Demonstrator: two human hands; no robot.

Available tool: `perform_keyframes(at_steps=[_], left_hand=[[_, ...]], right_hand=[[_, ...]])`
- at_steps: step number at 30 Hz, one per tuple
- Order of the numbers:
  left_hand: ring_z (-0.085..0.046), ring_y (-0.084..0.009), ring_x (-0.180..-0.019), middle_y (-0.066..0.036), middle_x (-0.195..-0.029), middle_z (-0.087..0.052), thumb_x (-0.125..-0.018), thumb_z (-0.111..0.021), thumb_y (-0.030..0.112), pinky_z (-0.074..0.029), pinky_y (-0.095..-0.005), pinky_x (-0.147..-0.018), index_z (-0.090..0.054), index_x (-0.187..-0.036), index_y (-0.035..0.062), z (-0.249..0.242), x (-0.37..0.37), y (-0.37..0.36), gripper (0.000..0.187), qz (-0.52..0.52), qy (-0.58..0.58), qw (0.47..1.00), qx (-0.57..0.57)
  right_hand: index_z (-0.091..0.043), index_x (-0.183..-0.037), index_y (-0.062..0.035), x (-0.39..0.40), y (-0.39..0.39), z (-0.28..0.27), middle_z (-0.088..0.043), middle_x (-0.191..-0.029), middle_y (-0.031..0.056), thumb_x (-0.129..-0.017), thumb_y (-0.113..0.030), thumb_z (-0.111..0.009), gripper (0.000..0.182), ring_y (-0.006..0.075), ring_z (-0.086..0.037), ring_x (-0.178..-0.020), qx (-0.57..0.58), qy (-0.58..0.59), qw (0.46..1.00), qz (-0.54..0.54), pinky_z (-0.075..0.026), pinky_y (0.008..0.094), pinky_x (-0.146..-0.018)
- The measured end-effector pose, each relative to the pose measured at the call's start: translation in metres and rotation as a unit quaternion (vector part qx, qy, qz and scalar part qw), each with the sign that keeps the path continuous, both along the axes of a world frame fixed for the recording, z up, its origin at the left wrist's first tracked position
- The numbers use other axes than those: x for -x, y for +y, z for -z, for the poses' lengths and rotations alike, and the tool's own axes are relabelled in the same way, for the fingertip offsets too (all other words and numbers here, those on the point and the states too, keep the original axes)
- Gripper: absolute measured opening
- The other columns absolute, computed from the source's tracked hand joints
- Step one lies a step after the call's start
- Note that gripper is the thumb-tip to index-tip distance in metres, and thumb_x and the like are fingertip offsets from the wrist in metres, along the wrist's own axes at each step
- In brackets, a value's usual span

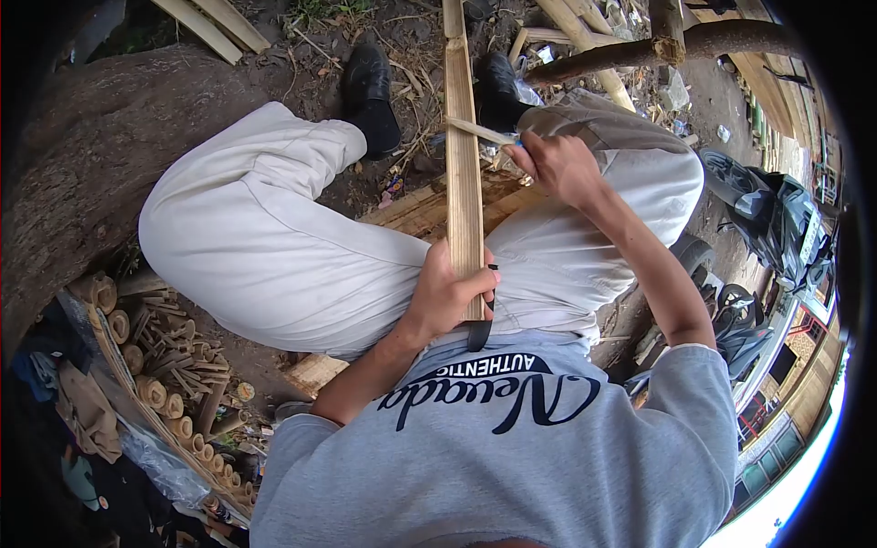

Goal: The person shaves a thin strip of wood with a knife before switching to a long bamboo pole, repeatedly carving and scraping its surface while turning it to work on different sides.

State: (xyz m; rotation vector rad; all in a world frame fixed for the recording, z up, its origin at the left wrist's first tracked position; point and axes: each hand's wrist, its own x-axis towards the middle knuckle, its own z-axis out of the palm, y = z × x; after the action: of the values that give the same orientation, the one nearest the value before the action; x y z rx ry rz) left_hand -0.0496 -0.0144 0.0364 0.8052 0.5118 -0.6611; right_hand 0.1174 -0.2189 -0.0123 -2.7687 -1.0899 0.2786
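Observation:
A long split bamboo strip runs from my waist up between my knees to the top of the view. My left hand is wrapped round its near end, close to my belt. In my right hand is a knife, held by its handle, most of which the fingers hide. The pale blade lies across the strip at about knee height. A black strap hangs beside my left hand.
Cut bamboo pieces are stacked at the lower left, beside a large dark trunk. A branch crosses the upper right. A parked motorcycle stands at the right. Debris covers the ground by my shoes.

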Motion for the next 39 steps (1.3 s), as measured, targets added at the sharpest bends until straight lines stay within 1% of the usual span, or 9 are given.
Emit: perform_keyframes(at_steps=[3,7,12,16,18,26,30,35,39], left_hand=[[-0.060,-0.0124,-0.060,-0.007,-0.075,-0.057,-0.081,-0.067,0.005,-0.054,-0.0290,-0.046,-0.050,-0.098,-0.0011,-0.006,-0.006,0.001,0.024,0.004,0.013,1.000,-0.014],[-0.060,-0.0126,-0.059,-0.007,-0.075,-0.057,-0.082,-0.067,0.005,-0.054,-0.0290,-0.046,-0.050,-0.098,-0.0010,0.000,-0.007,0.001,0.025,-0.011,0.029,0.999,-0.009],[-0.060,-0.0114,-0.062,-0.005,-0.080,-0.059,-0.083,-0.067,0.008,-0.054,-0.0267,-0.047,-0.059,-0.107,-0.0037,0.013,-0.004,-0.001,0.028,0.035,0.006,0.999,-0.006],[-0.060,-0.0107,-0.064,-0.006,-0.081,-0.060,-0.085,-0.065,0.008,-0.054,-0.0266,-0.047,-0.060,-0.103,-0.0043,0.015,-0.003,-0.007,0.022,0.030,-0.017,0.999,-0.026],[-0.059,-0.0106,-0.060,-0.006,-0.070,-0.060,-0.085,-0.061,0.007,-0.052,-0.0267,-0.047,-0.060,-0.099,-0.0048,0.016,-0.003,-0.008,0.018,0.029,-0.056,0.995,-0.074],[-0.058,-0.0094,-0.062,-0.005,-0.077,-0.059,-0.084,-0.060,0.004,-0.053,-0.0253,-0.048,-0.056,-0.103,-0.0064,0.011,-0.008,-0.009,0.022,0.028,-0.019,0.996,-0.080],[-0.057,-0.0110,-0.063,-0.006,-0.080,-0.057,-0.081,-0.068,0.009,-0.053,-0.0280,-0.049,-0.050,-0.105,-0.0014,0.011,0.000,-0.013,0.031,0.024,-0.007,0.995,-0.097],[-0.058,-0.0122,-0.062,-0.007,-0.081,-0.055,-0.079,-0.070,0.009,-0.053,-0.0289,-0.047,-0.050,-0.104,-0.0004,0.002,-0.009,-0.010,0.033,0.023,0.022,0.996,-0.082],[-0.058,-0.0124,-0.062,-0.006,-0.080,-0.054,-0.079,-0.071,0.009,-0.054,-0.0285,-0.046,-0.050,-0.104,-0.0007,0.003,-0.012,-0.006,0.034,0.001,0.035,0.997,-0.063]], right_hand=[[-0.059,-0.078,-0.0059,-0.029,0.009,-0.001,-0.055,-0.051,0.0160,-0.099,-0.043,-0.054,0.043,0.0393,-0.057,-0.048,0.010,0.020,0.998,0.063,-0.045,0.0472,-0.044],[-0.056,-0.077,-0.0042,0.030,0.028,-0.044,-0.055,-0.057,0.0198,-0.100,-0.033,-0.056,0.037,0.0403,-0.057,-0.055,-0.051,0.162,0.985,-0.009,-0.044,0.0482,-0.053],[-0.053,-0.074,-0.0062,0.079,0.019,-0.077,-0.054,-0.055,0.0119,-0.096,-0.035,-0.061,0.037,0.0350,-0.057,-0.049,-0.036,0.217,0.975,-0.042,-0.044,0.0446,-0.049],[-0.057,-0.072,-0.0083,0.080,0.012,-0.067,-0.051,-0.046,0.0071,-0.096,-0.048,-0.058,0.047,0.0284,-0.054,-0.039,-0.017,0.135,0.988,-0.078,-0.042,0.0392,-0.040],[-0.057,-0.073,-0.0083,0.077,0.011,-0.061,-0.052,-0.047,0.0069,-0.096,-0.049,-0.058,0.047,0.0283,-0.054,-0.040,-0.005,0.134,0.988,-0.084,-0.042,0.0387,-0.041],[-0.058,-0.076,-0.0084,0.067,0.006,-0.044,-0.056,-0.052,0.0076,-0.095,-0.051,-0.057,0.046,0.0283,-0.059,-0.047,-0.026,0.126,0.985,-0.116,-0.046,0.0373,-0.046],[-0.054,-0.075,-0.0071,0.037,-0.001,-0.014,-0.053,-0.051,0.0139,-0.099,-0.045,-0.054,0.045,0.0350,-0.057,-0.048,0.077,0.074,0.994,0.025,-0.045,0.0433,-0.046],[-0.054,-0.077,-0.0034,-0.040,0.004,0.013,-0.054,-0.054,0.0200,-0.102,-0.039,-0.052,0.044,0.0421,-0.059,-0.055,0.057,0.023,0.984,0.170,-0.045,0.0491,-0.049],[-0.056,-0.076,-0.0037,0.009,0.020,-0.023,-0.054,-0.057,0.0200,-0.102,-0.035,-0.053,0.040,0.0432,-0.055,-0.055,-0.059,0.099,0.990,0.077,-0.043,0.0500,-0.051]])
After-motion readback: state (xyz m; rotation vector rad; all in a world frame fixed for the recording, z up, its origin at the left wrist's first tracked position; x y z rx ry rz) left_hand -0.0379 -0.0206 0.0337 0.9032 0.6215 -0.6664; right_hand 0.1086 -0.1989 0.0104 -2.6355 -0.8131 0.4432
